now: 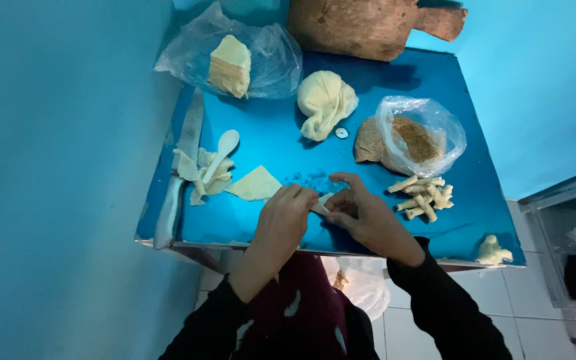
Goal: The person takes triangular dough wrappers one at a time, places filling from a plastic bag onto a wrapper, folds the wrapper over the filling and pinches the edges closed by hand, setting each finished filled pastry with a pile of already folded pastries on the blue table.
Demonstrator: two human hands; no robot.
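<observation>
Near the desk's (248, 233) front edge, our left hand (287, 217) and right hand (363, 215) pinch one small dough roll (322, 203) between them, its length running hand to hand. Beyond, toward the right edge: finished rolls (425, 195); farther back, a dough ball (325, 103).

Home kitchen corner: blue table (288, 153) with dough ball (326, 100), wooden board (368, 27), white floor tiles (521, 300).
</observation>
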